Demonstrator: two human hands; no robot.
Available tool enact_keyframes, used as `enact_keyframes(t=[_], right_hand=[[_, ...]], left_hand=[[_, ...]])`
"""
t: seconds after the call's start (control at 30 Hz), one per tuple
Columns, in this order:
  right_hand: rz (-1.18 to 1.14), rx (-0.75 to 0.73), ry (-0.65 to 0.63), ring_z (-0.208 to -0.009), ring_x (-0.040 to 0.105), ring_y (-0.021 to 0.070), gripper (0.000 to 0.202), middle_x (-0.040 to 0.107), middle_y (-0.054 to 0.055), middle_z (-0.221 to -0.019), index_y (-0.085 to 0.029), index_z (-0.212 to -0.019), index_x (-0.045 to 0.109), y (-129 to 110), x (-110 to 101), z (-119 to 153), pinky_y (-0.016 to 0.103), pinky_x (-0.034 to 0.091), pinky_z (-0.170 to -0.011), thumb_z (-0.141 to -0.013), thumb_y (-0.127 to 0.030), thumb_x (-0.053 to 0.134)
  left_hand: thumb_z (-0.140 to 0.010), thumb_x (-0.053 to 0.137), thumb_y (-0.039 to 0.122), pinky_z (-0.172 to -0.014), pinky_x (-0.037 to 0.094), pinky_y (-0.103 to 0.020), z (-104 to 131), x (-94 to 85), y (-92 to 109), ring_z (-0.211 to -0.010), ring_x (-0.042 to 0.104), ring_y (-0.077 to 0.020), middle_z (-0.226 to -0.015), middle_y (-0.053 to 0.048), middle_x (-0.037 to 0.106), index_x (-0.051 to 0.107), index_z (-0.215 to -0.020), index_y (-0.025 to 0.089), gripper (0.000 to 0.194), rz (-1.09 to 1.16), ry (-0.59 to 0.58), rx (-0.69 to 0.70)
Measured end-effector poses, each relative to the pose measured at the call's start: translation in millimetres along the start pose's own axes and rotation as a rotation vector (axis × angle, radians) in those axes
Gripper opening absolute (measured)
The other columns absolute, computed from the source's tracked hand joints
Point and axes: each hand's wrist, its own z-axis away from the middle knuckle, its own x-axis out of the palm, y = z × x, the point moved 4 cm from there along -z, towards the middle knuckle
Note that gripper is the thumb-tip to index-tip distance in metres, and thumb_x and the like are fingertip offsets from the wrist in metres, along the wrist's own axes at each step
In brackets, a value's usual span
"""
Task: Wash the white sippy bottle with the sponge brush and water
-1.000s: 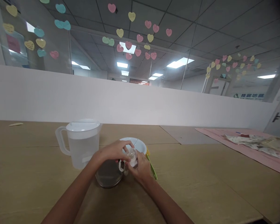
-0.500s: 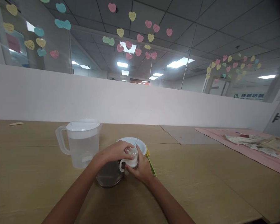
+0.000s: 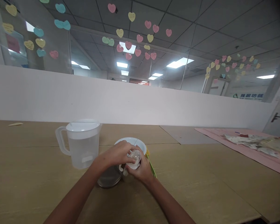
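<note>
A small white cup-like item with a clear domed top [image 3: 135, 158] is held between both hands over the table. My left hand [image 3: 119, 153] has its fingers closed on the upper side of it. Around its right side and underneath wraps my right hand [image 3: 142, 168]. Part of a white handle shows below the left fingers. Beneath the hands lies a round dark metal tray [image 3: 109, 178]. Behind them sits a white bowl [image 3: 141, 144], partly hidden, and beside it a green and yellow item [image 3: 151, 163].
A clear plastic pitcher [image 3: 84, 146] with liquid stands to the left. At the right, a pink cloth [image 3: 214, 137] bears papers and packets [image 3: 252, 142]. A flat thin piece [image 3: 15, 124] lies at the far left, before the white wall [image 3: 130, 105].
The white item has tilted, so its clear dome faces the camera more. My left hand has shifted slightly to the right, and the white handle is more hidden.
</note>
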Motion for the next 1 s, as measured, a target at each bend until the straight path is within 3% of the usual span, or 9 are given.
enact_keyframes(t=[0.1, 0.2, 0.27, 0.33, 0.43, 0.57, 0.67, 0.83, 1.0], right_hand=[[-0.004, 0.046, -0.018, -0.071, 0.064, 0.0226, 0.091, 0.067, 0.008, -0.08, -0.009, -0.136, 0.023, 4.2, -0.2, -1.9, 0.03, 0.05, -0.062, -0.063, -0.05, 0.06], [0.048, 0.027, -0.073, -0.066, 0.063, 0.0237, 0.099, 0.067, 0.01, -0.077, -0.005, -0.137, 0.017, 9.1, 1.1, -4.0, 0.032, 0.05, -0.059, -0.062, -0.052, 0.061], [0.074, -0.004, -0.112, -0.064, 0.063, 0.0235, 0.1, 0.067, 0.01, -0.076, -0.003, -0.138, 0.015, 10.5, 2.0, -4.6, 0.032, 0.049, -0.059, -0.063, -0.052, 0.061], [0.09, -0.025, -0.123, -0.064, 0.063, 0.023, 0.099, 0.067, 0.01, -0.076, -0.004, -0.138, 0.015, 10.0, 1.8, -4.7, 0.032, 0.049, -0.059, -0.064, -0.052, 0.06], [0.092, -0.052, -0.115, -0.065, 0.063, 0.0221, 0.095, 0.067, 0.01, -0.08, -0.006, -0.138, 0.018, 6.6, 0.4, -4.4, 0.032, 0.05, -0.06, -0.065, -0.052, 0.06], [0.076, -0.068, -0.117, -0.064, 0.063, 0.0207, 0.089, 0.067, 0.009, -0.079, -0.009, -0.137, 0.02, 4.8, 0.4, -3.6, 0.03, 0.049, -0.06, -0.068, -0.05, 0.058], [0.066, -0.078, -0.142, -0.063, 0.063, 0.0198, 0.087, 0.067, 0.007, -0.076, -0.009, -0.137, 0.02, 5.6, 1.9, -2.9, 0.028, 0.049, -0.059, -0.069, -0.049, 0.058], [0.075, -0.085, -0.158, -0.067, 0.064, 0.0206, 0.083, 0.067, 0.005, -0.076, -0.012, -0.136, 0.024, 6.3, 2.8, -2.4, 0.029, 0.049, -0.061, -0.069, -0.048, 0.058], [0.081, -0.074, -0.16, -0.066, 0.064, 0.0211, 0.082, 0.067, 0.006, -0.075, -0.011, -0.134, 0.027, 7.5, 3.8, -2.8, 0.029, 0.049, -0.061, -0.069, -0.048, 0.058]], left_hand=[[-0.07, 0.055, 0.032, -0.055, 0.035, -0.02, 0.1, -4.2, -4.4, -0.065, 0.056, -0.0143, -0.066, 0.002, 0.063, 0.066, -0.077, 0.019, 0.018, 0.098, 0.084, -0.022], [-0.077, 0.049, 0.04, -0.064, 0.043, -0.023, 3.4, -20.0, -14.8, -0.074, 0.06, -0.0168, -0.087, -0.002, 0.067, 0.062, -0.103, 0.02, 0.036, 0.234, 0.326, -0.109], [-0.078, 0.047, 0.042, -0.072, 0.046, -0.026, 6.7, -30.5, -22.9, -0.084, 0.06, -0.0187, -0.103, -0.005, 0.064, 0.051, -0.119, 0.021, 0.046, 0.217, 0.48, -0.155], [-0.079, 0.048, 0.037, -0.083, 0.044, -0.031, 7.0, -33.7, -30.6, -0.099, 0.055, -0.021, -0.116, -0.007, 0.056, 0.047, -0.124, 0.022, 0.047, 0.088, 0.543, -0.152], [-0.077, 0.047, 0.021, -0.095, 0.036, -0.035, -0.6, -17.5, -48.1, -0.11, 0.047, -0.023, -0.118, -0.01, 0.052, 0.052, -0.119, 0.019, 0.042, -0.111, 0.448, -0.134], [-0.069, 0.047, 0.006, -0.093, 0.037, -0.034, -13.8, 24.6, -76.5, -0.108, 0.049, -0.0219, -0.115, -0.011, 0.054, 0.051, -0.119, 0.018, 0.051, -0.18, 0.168, -0.141], [-0.067, 0.048, 0.003, -0.093, 0.036, -0.032, -17.7, 43.8, -83.2, -0.109, 0.049, -0.0206, -0.117, -0.009, 0.056, 0.052, -0.116, 0.018, 0.052, -0.192, 0.084, -0.12], [-0.072, 0.049, 0.015, -0.071, 0.044, -0.028, -16.3, 54.3, -76.6, -0.084, 0.06, -0.0209, -0.094, -0.009, 0.067, 0.064, -0.088, 0.018, 0.022, -0.126, -0.048, -0.156], [-0.074, 0.044, 0.014, -0.065, 0.042, -0.026, -12.5, 41.0, -64.8, -0.076, 0.06, -0.0191, -0.087, -0.008, 0.067, 0.065, -0.084, 0.017, 0.023, -0.125, -0.053, -0.19]])
